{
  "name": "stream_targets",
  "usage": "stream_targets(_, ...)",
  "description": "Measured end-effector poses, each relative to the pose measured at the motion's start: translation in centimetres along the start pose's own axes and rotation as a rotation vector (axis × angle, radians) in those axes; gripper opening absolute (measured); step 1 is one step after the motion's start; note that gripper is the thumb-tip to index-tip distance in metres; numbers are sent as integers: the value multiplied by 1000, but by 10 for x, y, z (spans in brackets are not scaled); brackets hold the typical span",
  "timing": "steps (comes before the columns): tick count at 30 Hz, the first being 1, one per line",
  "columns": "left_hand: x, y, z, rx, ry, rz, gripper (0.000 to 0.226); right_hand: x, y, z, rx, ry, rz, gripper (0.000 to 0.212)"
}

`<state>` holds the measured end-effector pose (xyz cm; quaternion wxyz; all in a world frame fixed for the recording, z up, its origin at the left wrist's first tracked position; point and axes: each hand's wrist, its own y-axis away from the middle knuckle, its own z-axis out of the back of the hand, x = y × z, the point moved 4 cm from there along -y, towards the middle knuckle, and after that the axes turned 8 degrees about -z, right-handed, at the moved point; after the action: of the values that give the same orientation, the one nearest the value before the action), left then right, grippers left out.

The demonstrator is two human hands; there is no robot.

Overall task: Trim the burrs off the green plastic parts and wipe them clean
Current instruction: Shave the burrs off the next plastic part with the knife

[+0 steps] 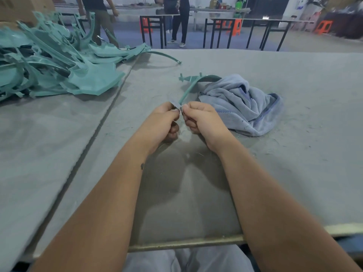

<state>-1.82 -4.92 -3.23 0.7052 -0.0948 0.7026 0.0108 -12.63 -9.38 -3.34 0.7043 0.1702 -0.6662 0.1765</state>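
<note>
While pinching the near end of the curved green part (187,89) at mid-frame, both hands sitting close together: left hand (166,118) curled, thumb and finger nipping a small greyish scrap (174,102) against the strip's tip, right hand (200,119) also curled tight, grip narrow, nipping the same end from the other side. Could be a tiny blade or sanding bit in there, can't tell, too small. Rest of the strip arcing away toward frame centre, far end with its little tabs tucked beside the crumpled blue towel (241,105) on the grey worktop (294,163). Big heap of green parts (49,63) waiting at upper left, one loose curved strip (165,55) just past it. Probably best to keep the pinch right next to the burr so the thin strip doesn't flex, work in short light strokes away from the fingers, rotate the end to catch both edges, then drag it through the towel since it's right there. Easy to gouge or snap the tip if pushed too hard.
</note>
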Motion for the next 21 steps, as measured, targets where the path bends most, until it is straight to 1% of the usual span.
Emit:
stream_targets(2,-1,0,0,-20,71,10,9,0,0,-2,19,26,0,37)
stream_targets(4,-2,1,0,6,158,-15,7,0,0,-3,40,36,14,36)
stream_targets(5,-2,1,-1,31,180,-36,9,-1,0,-3,46,30,28,36)
stream_targets(6,-1,1,-1,40,173,-59,17,-1,0,-3,48,21,44,36)
stream_targets(7,0,0,0,38,142,-77,24,-1,-1,-2,44,14,59,36)
stream_targets(8,1,-1,1,31,97,-94,24,-1,-2,-2,35,13,72,34)
stream_targets(11,1,-2,3,15,-25,-132,9,-2,-5,-1,-1,21,99,29)
stream_targets(12,2,-3,4,1,-53,-143,9,-3,-6,0,-20,24,102,30)
stream_targets(15,1,-1,4,-27,-141,-181,14,-6,-10,10,-142,-23,83,35)
stream_targets(18,-1,3,4,-41,-154,-192,23,-9,-14,22,-249,-201,23,40)
stream_targets(20,-3,3,9,-89,-177,-196,28,-10,-15,24,-261,-216,5,41)
stream_targets(21,-3,2,11,-102,-179,-193,25,-11,-15,22,-236,-183,8,42)
